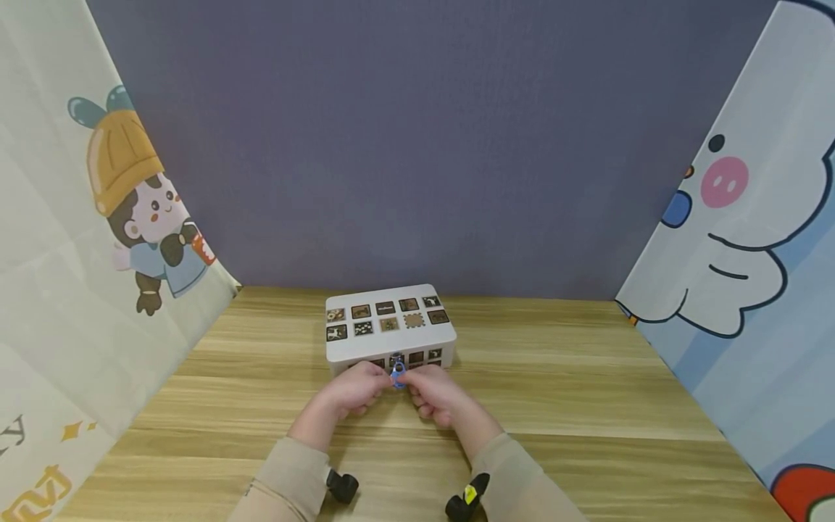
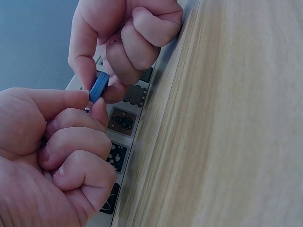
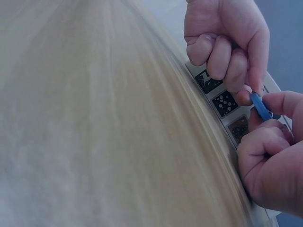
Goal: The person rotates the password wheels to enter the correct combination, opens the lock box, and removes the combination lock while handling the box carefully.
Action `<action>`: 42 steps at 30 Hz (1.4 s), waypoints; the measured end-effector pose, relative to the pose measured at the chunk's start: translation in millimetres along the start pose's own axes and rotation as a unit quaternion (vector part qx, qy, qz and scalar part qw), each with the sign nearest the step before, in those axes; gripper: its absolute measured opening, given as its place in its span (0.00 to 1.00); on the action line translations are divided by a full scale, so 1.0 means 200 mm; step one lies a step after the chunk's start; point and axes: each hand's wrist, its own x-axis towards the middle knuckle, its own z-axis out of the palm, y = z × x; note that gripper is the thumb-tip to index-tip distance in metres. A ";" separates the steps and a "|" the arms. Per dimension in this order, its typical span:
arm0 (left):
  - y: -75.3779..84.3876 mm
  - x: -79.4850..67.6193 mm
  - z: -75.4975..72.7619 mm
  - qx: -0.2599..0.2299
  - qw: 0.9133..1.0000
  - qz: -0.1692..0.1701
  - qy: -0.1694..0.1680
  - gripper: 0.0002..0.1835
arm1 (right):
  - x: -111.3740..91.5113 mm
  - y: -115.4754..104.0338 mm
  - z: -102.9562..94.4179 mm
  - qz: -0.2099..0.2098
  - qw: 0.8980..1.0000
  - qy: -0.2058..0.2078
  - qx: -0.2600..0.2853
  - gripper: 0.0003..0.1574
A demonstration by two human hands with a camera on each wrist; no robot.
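Note:
A white box (image 1: 391,326) with rows of small printed pictures sits on the wooden table. At the middle of its front side is a small blue padlock (image 1: 398,375), its shackle toward the box's latch (image 1: 396,358). My left hand (image 1: 355,388) pinches one side of the padlock (image 2: 98,87) between thumb and index finger. From the other side, my right hand (image 1: 440,391) pinches it with thumb and index finger too. The remaining fingers of both hands are curled in. In the right wrist view, fingertips partly cover the padlock (image 3: 261,106).
Behind the box the tabletop (image 1: 554,377) meets a dark grey-blue panel (image 1: 417,145). Cartoon-printed cloths hang on the left (image 1: 52,217) and right (image 1: 770,290). Black wrist cameras (image 1: 342,486) are strapped to both sleeves.

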 end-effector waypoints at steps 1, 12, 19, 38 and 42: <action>0.00 0.00 0.00 0.001 1.000 0.000 0.000 0.12 | 0.00 0.00 0.00 -0.001 1.000 0.001 -0.001 0.13; -0.01 0.01 0.00 0.003 1.000 0.001 0.002 0.12 | 0.01 0.01 0.01 -0.006 1.000 0.006 0.001 0.12; 0.00 0.01 0.00 0.002 1.000 0.000 0.003 0.12 | 0.01 0.02 0.01 -0.006 1.000 0.006 0.004 0.12; -0.01 0.02 0.00 0.001 1.000 0.002 -0.001 0.11 | 0.02 0.03 0.02 -0.006 1.000 0.003 -0.001 0.14; -0.02 0.02 0.00 -0.001 1.000 0.003 -0.002 0.10 | 0.02 0.02 0.02 -0.004 1.000 0.005 -0.003 0.14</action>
